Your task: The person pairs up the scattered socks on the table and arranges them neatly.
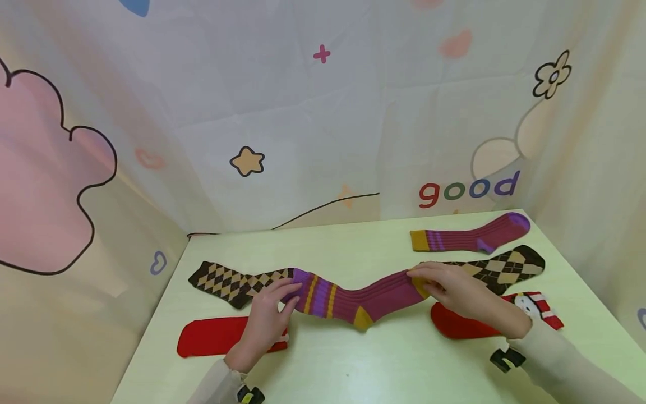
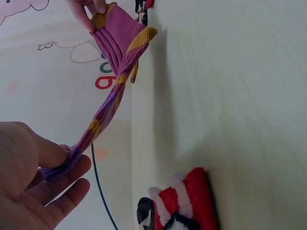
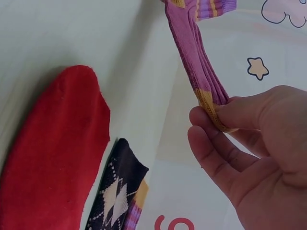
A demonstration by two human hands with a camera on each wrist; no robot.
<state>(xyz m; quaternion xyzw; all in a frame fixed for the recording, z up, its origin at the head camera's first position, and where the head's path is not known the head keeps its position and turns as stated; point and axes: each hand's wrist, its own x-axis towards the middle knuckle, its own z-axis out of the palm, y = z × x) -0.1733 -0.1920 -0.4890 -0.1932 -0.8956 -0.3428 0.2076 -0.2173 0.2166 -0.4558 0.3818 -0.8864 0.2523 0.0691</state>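
Note:
A magenta ribbed sock (image 1: 348,297) with purple and yellow stripes stretches between both hands, held up off the table. My left hand (image 1: 270,308) pinches its purple cuff (image 2: 64,165) between thumb and fingers. At the other end, my right hand (image 1: 454,286) pinches the yellow toe (image 3: 211,108). The yellow heel (image 1: 363,318) points down toward the table. Behind my left hand lies a brown and tan argyle sock (image 1: 222,280), with a red sock (image 1: 212,336) in front of it. Under the right forearm lies another red sock (image 1: 456,325), with a penguin-like face near its striped cuff.
At the right, a second argyle sock (image 1: 510,269) lies behind the red one. Farther back is a magenta sock (image 1: 454,240) with a mustard cuff and purple heel and toe. The pale table (image 1: 353,370) meets a printed curtain (image 1: 313,112) behind it.

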